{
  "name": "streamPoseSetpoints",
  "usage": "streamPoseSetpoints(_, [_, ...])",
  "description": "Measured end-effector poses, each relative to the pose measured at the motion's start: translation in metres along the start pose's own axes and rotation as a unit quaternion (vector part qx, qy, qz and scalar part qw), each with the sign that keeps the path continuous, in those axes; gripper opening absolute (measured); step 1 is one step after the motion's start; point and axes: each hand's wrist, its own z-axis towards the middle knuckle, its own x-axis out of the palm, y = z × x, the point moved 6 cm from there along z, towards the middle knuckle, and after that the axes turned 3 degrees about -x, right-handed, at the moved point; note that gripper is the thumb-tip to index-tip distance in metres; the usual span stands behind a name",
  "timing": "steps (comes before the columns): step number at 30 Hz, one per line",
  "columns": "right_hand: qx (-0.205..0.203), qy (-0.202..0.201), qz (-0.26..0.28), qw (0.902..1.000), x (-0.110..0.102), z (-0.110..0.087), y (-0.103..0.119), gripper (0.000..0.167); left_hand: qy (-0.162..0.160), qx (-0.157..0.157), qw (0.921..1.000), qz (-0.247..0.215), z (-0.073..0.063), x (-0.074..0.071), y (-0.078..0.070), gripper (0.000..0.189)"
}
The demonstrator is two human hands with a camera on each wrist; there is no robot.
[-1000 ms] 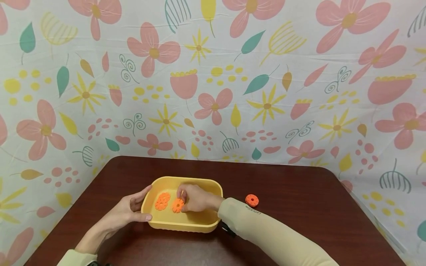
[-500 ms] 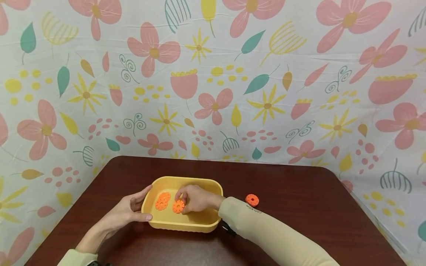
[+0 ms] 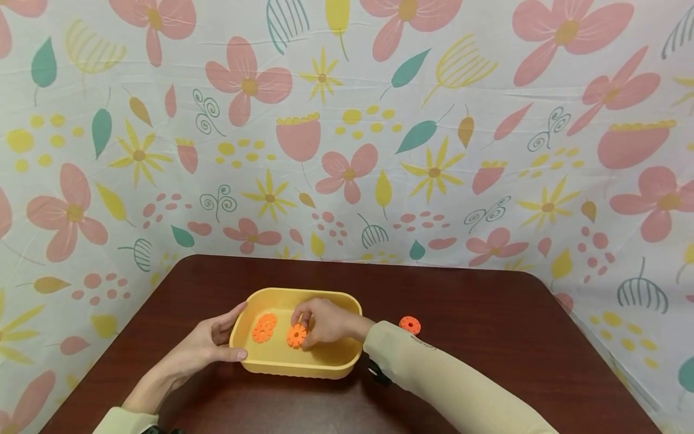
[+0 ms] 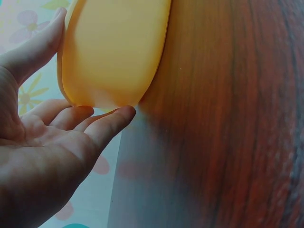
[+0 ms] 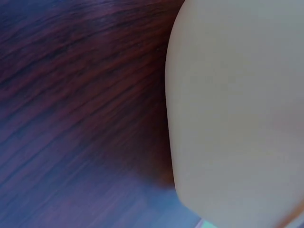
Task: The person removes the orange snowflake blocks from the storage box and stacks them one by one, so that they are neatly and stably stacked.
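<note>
A yellow plastic tub (image 3: 295, 369) stands on the table. My left hand (image 3: 203, 343) holds its left end, thumb at the near corner and fingers at the far corner. In the left wrist view, this hand (image 4: 61, 128) has its fingertips against the tub's outer wall (image 4: 114, 52). Inside the tub my right hand (image 3: 325, 322) pinches an orange notched disc (image 3: 296, 336) by its edge, tilted up with its face showing. Left of it, overlapping orange notched discs (image 3: 264, 328) lie flat on the tub floor. The right wrist view shows the tub's pale side (image 5: 232, 109), not the fingers.
Another orange-red disc (image 3: 410, 325), perhaps a small stack, lies on the dark brown table (image 3: 477, 319) right of the tub, close to the right sleeve (image 3: 428, 374). A flower-print cloth (image 3: 347, 132) hangs behind the table.
My right hand has shifted slightly to the right inside the tub, carrying the orange notched disc with it. The left hand and the tub have stayed in place.
</note>
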Motion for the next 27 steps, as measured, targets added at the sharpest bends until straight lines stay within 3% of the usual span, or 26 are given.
streamPoseSetpoints(9, [0.009,-0.012,-0.014,0.9998,-0.011,-0.013,0.005,0.040,0.002,0.003,1.0000,-0.006,0.000,0.000,0.000,0.097])
streamPoseSetpoints(22, [-0.015,-0.039,-0.026,0.9988,-0.046,-0.039,0.018,0.039,0.005,0.006,1.0000,-0.007,0.000,0.000,0.001,0.097])
streamPoseSetpoints(27, [-0.005,-0.060,-0.027,0.9979,-0.059,-0.054,0.018,0.039,0.004,0.009,0.9999,-0.003,0.001,-0.001,0.001,0.096])
